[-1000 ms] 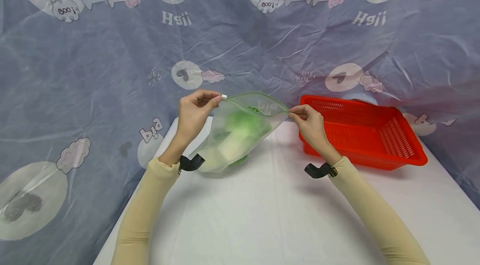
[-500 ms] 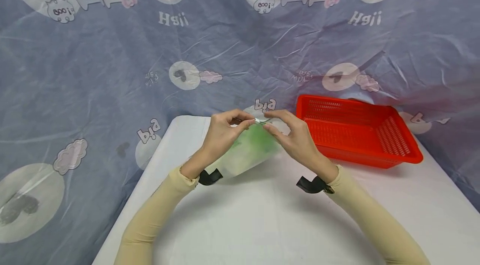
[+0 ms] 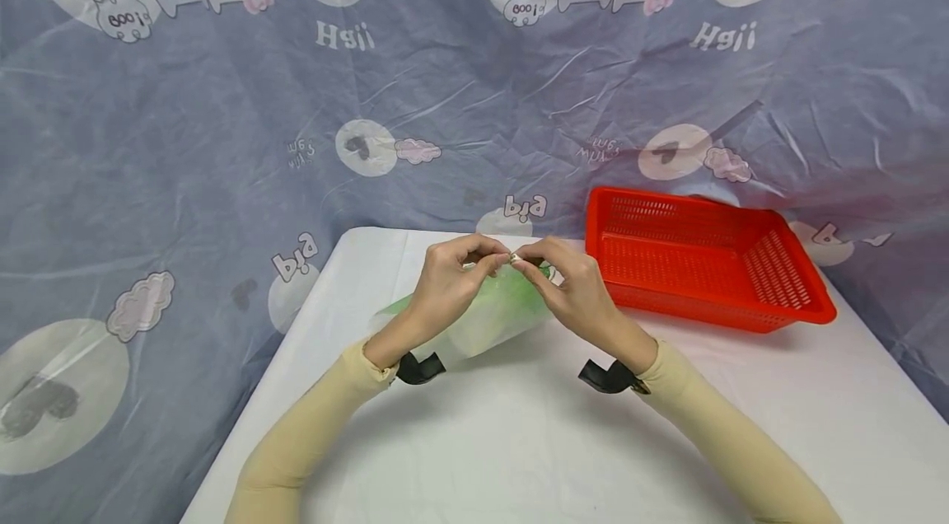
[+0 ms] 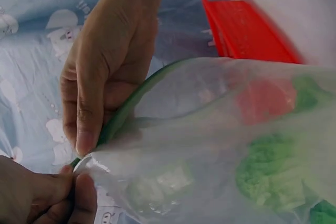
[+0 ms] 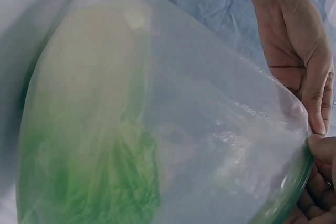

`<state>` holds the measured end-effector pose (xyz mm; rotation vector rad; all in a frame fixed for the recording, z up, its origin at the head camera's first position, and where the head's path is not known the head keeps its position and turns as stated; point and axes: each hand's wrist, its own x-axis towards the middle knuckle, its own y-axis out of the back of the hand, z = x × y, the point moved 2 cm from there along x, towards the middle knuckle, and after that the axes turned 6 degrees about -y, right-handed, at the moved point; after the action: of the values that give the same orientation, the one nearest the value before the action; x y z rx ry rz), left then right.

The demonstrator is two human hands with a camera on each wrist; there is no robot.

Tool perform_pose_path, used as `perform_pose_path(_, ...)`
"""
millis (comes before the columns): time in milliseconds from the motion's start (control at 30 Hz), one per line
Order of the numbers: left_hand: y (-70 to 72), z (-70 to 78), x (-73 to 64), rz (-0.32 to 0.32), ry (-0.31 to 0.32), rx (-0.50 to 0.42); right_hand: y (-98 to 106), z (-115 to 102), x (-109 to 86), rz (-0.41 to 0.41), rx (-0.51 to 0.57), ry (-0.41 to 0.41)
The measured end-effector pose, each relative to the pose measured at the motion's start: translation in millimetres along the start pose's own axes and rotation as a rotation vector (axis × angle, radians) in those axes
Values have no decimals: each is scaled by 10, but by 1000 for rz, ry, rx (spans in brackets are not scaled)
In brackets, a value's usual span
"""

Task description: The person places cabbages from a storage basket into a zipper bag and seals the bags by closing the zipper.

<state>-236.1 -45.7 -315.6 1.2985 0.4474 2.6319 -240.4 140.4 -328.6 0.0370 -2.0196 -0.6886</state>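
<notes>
A translucent zip bag with a green rim and a small white slider lies tilted over the table. Through its wall a napa cabbage shows pale and green in the right wrist view. My left hand pinches the bag's rim at the slider corner. Thumb and fingers of my right hand pinch the same corner, the fingertips of both hands almost touching. In the left wrist view the green zip strip curves away from my right fingers, and the mouth looks parted there.
A red perforated plastic basket stands at the right on the white-covered table. Behind the table hangs a blue-grey printed cloth. Black wrist mounts sit under both wrists.
My left hand has moved right and down with the bag's slider corner. My right hand has let go of the opposite rim end, come left and taken hold of the slider corner.
</notes>
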Motion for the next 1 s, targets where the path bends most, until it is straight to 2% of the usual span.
perform_pose_path(200,93,-53,-55,53,-87,41,-35,-9,-13,-40,-29,12)
perform_pose_path(333,161,-88,-63,137,-141,54,-25,32,-30,-51,-24,13)
perform_pose_path(433,243,-129,-64,207,-159,54,-5,135,-95,-46,-8,7)
perform_pose_path(567,369,-199,-78,274,-162,36,16,308,-224,-48,-8,-6)
perform_pose_path(767,558,-263,-90,381,-145,-3,73,472,-375,-92,-47,-58)
perform_pose_path(1000,641,-323,-83,413,-109,11,181,609,-518,-75,-65,-72)
